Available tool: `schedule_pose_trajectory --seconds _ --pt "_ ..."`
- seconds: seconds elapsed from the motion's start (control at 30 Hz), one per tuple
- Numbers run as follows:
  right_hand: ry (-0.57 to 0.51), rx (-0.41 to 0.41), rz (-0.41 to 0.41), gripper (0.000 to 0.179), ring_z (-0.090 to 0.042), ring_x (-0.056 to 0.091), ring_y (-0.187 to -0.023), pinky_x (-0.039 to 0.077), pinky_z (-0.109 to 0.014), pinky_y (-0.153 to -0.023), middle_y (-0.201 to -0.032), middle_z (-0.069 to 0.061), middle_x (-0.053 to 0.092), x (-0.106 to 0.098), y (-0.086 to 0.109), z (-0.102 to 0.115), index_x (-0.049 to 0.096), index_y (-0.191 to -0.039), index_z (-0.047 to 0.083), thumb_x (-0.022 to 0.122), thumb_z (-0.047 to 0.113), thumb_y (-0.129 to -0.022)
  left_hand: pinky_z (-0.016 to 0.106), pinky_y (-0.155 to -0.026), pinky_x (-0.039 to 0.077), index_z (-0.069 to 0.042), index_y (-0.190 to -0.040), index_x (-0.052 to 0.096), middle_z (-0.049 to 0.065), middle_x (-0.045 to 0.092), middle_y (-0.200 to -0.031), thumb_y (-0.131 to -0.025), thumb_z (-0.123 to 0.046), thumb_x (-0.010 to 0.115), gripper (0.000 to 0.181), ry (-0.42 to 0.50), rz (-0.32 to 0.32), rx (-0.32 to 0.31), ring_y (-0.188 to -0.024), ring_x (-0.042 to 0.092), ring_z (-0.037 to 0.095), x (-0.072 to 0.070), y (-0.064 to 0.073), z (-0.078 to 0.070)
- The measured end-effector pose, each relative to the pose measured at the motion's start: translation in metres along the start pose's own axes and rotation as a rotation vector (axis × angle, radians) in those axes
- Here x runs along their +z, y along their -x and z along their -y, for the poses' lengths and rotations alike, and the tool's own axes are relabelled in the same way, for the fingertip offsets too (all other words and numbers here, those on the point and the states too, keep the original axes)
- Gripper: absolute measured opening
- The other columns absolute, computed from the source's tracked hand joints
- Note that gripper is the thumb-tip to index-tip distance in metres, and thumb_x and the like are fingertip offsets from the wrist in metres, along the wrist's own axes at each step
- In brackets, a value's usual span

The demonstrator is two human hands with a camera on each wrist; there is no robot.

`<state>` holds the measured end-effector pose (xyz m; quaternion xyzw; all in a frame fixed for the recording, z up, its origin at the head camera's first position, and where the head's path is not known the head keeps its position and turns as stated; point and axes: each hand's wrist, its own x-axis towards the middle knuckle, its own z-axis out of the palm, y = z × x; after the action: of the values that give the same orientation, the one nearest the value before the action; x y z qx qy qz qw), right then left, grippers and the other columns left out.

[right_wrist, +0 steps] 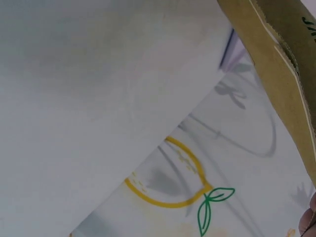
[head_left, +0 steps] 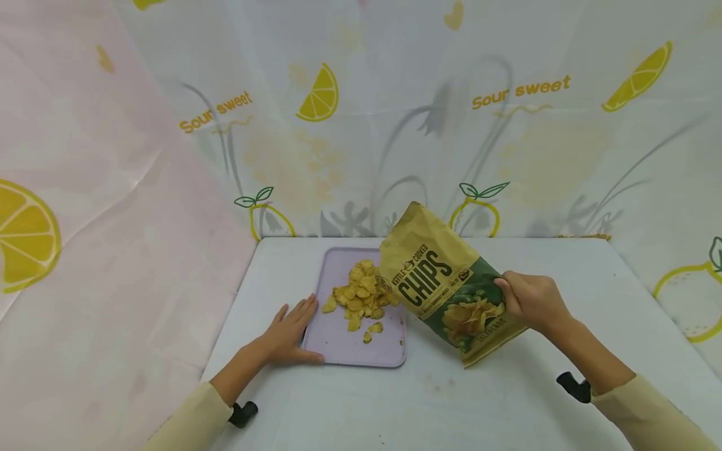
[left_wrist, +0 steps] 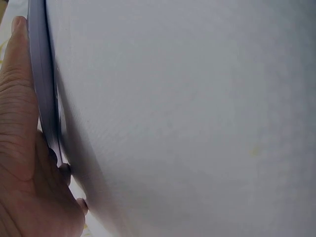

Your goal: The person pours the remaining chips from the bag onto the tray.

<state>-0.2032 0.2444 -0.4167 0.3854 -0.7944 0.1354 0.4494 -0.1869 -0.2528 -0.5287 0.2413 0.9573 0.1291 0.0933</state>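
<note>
The chip bag [head_left: 445, 282] is held tilted over the right side of the pale purple tray [head_left: 350, 351], its edge pinched near the bottom end by the right-hand grip [head_left: 533, 300], and a heap of chips [head_left: 361, 291] is already spread across the tray. The weak spot is probably that one-handed hold: if the bag gets shaken hard, chips could be dumped past the right rim, since the pile's already crowded that way. Thin packaging might also be torn or let slip. The tray is only steadied by the left-hand grip [head_left: 290, 335], fingers laid straight along its left edge with nothing clasped, so if it's leaned on too hard, the whole thing could be nudged sideways. Everything's set on a white worktop [head_left: 350, 407], where some faint specks [head_left: 440, 383] can be made out. Behind it a pale cloth backdrop [head_left: 395, 75] is hung, printed with lemon slices [head_left: 321, 97] and "Sour sweet" lettering [head_left: 521, 92], and a pinkish panel [head_left: 113, 250] is seen at left.
</note>
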Motion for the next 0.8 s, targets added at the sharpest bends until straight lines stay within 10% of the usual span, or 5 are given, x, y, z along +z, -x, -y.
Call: schedule_pose_trajectory --seconds 0.8 --pt "0.008 -0.025 -0.059 0.052 0.001 0.011 -0.045 0.014 -0.018 -0.038 -0.051 0.012 0.019 -0.0018 -0.009 -0.0059 0.038 -0.063 0.01 0.036 0.036 -0.108 0.065 -0.118 0.008 -0.002 -0.158 0.012 0.014 0.009 -0.167 -0.071 -0.08 0.065 0.128 -0.013 -0.007 0.002 -0.152 0.016 0.037 -0.0021 -0.0009 -0.0007"
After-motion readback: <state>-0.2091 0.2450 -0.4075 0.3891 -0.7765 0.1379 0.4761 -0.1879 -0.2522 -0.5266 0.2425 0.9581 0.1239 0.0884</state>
